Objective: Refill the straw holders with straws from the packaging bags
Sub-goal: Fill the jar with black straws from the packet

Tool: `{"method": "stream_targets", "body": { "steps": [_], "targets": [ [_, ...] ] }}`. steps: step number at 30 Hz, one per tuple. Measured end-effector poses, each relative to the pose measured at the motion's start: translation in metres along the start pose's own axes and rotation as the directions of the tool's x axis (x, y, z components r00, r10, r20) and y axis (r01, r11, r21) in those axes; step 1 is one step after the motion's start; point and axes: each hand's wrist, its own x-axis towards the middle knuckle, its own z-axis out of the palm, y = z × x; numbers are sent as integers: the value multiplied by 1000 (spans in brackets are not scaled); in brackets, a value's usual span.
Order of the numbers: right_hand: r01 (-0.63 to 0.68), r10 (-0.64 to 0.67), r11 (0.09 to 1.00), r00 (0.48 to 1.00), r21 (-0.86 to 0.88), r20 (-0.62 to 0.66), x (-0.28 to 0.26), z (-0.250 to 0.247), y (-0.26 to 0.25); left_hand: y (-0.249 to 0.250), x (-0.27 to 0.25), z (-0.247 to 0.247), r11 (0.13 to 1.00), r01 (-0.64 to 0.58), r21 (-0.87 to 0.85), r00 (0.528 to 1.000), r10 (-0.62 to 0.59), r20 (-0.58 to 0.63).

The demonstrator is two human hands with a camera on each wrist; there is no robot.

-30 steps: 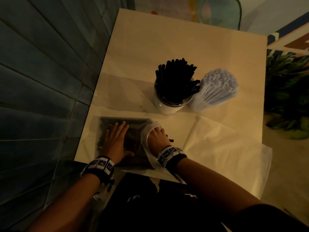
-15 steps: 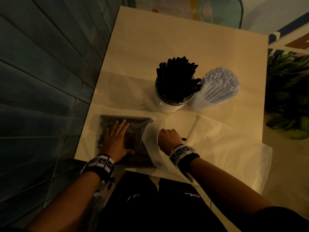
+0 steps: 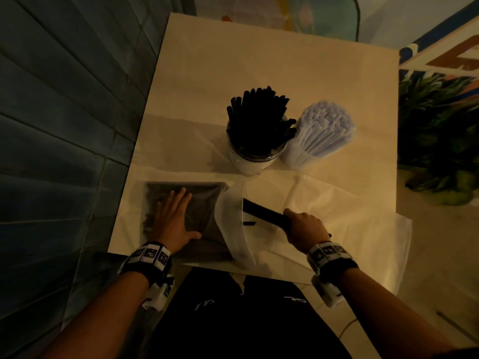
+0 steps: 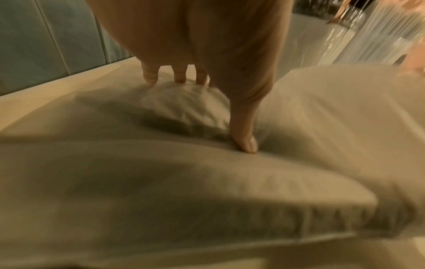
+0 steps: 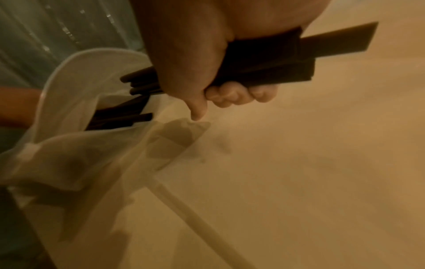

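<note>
A translucent packaging bag (image 3: 204, 203) of black straws lies at the table's near left edge. My left hand (image 3: 172, 220) presses flat on it with straight fingers (image 4: 243, 143). My right hand (image 3: 304, 226) grips a bundle of black straws (image 3: 261, 212) half drawn out of the bag's open mouth (image 3: 230, 216); the wrist view shows my fingers curled round the bundle (image 5: 264, 69), with more straws (image 5: 119, 118) still in the bag. A clear jar holder (image 3: 252, 159) behind is packed with black straws (image 3: 259, 120). Next to it stands a holder of pale blue straws (image 3: 320, 133).
A second, flat translucent bag (image 3: 363, 226) spreads over the table's right front and overhangs the edge. A tiled wall (image 3: 64, 125) runs along the left. A green plant (image 3: 438, 141) stands past the table's right edge. The far half of the table (image 3: 272, 60) is bare.
My right hand was inside the bag's mouth; it has drawn back to the right with a bundle of black straws. My left hand has stayed flat on the bag.
</note>
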Motion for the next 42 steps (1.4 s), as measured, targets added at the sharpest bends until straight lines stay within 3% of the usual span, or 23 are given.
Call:
{"method": "stream_targets", "body": {
  "steps": [4, 7, 9, 11, 12, 14, 15, 18, 19, 23, 26, 28, 31, 36, 39, 42],
  "targets": [
    [-33, 34, 998, 999, 56, -31, -16, -5, 26, 7, 0, -7, 1000, 8, 16, 998, -9, 55],
    [-16, 25, 997, 994, 82, -109, -31, -15, 34, 28, -6, -21, 979, -43, -198, 999, 40, -17],
    [27, -10, 994, 987, 102, -163, -39, -25, 30, 56, -14, -41, 849, -82, -522, 995, 42, -89],
    [107, -82, 986, 978, 126, -191, -44, -35, 14, 91, -23, -63, 588, -117, -801, 993, 77, -89],
    [160, -131, 978, 971, 135, -199, -45, -41, 3, 107, -26, -71, 490, -132, -862, 990, 111, -88],
    [269, -232, 949, 949, 162, -214, -44, -50, -24, 133, -31, -81, 394, -165, -904, 978, 187, -97],
    [315, -271, 930, 936, 190, -224, -43, -54, -39, 144, -33, -83, 404, -184, -896, 970, 223, -98],
    [433, -358, 866, 886, 249, -295, -36, -64, -83, 164, -37, -83, 617, -374, -692, 916, 362, -172],
    [460, -372, 847, 871, 266, -320, -33, -66, -96, 167, -36, -84, 645, -425, -635, 898, 391, -203],
    [530, -360, 741, 832, 412, -423, -23, -81, -115, 163, -34, -105, 557, -453, -697, 890, 328, -317],
    [534, -212, 589, 826, 607, -522, -19, -112, -114, 146, -33, -118, 508, -496, -704, 863, 195, -467],
    [544, -123, 511, 813, 666, -569, -19, -143, -116, 133, -30, -119, 513, -462, -723, 867, 90, -490],
    [622, -5, 402, 736, 672, -677, -9, -185, -115, 115, -26, -116, 544, -389, -743, 884, -8, -468],
    [741, 170, 256, 597, 620, -784, 7, -232, -112, 99, -28, -99, 527, -320, -787, 919, -28, -393],
    [775, 197, 210, 564, 596, -802, 13, -242, -109, 95, -25, -90, 517, -285, -807, 935, -33, -352],
    [738, 200, 261, 589, 622, -783, 23, -231, -111, 100, -17, -84, 529, -251, -811, 946, -42, -320]
  ]
}}
